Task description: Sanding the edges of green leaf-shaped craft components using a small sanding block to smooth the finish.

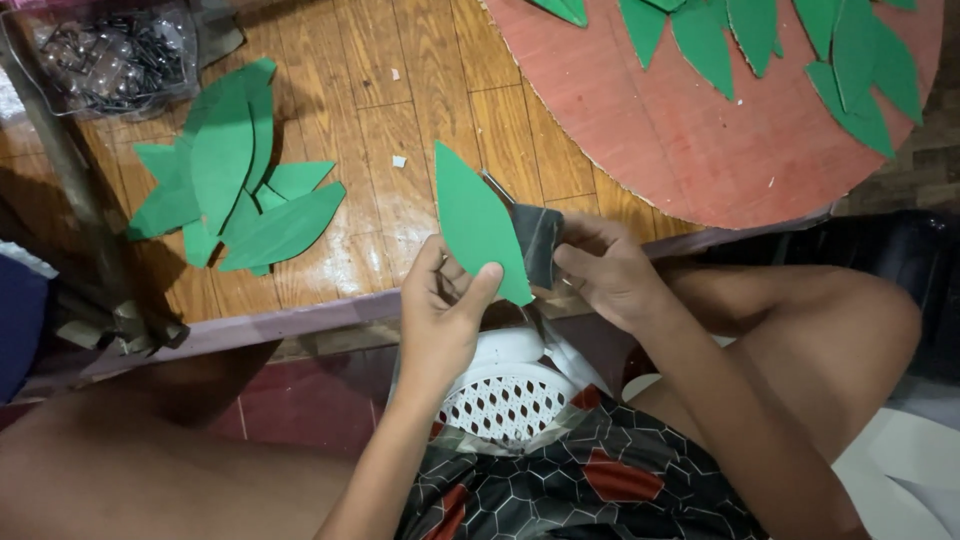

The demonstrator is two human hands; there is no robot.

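Over wooden floor, green leaf cutout pinched between both hands, left, right

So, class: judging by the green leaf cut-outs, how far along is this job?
Done: several green leaves lie on the round red cardboard disc. In hand: left hand holds one green leaf cut-out; right hand holds a dark strip against it. Left: a loose leaf pile.

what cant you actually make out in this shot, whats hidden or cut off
All in the head view:
- Dark tool in the right hand: the green leaf cutout and fingers cover most of it, kind unclear.
- Left hand: palm side faces away behind the leaf.
- Clear container top left: dark contents too small to identify, cut by the edge.
- Red cardboard disc: top cut off.
- White perforated seat: mostly hidden by arms and shorts.
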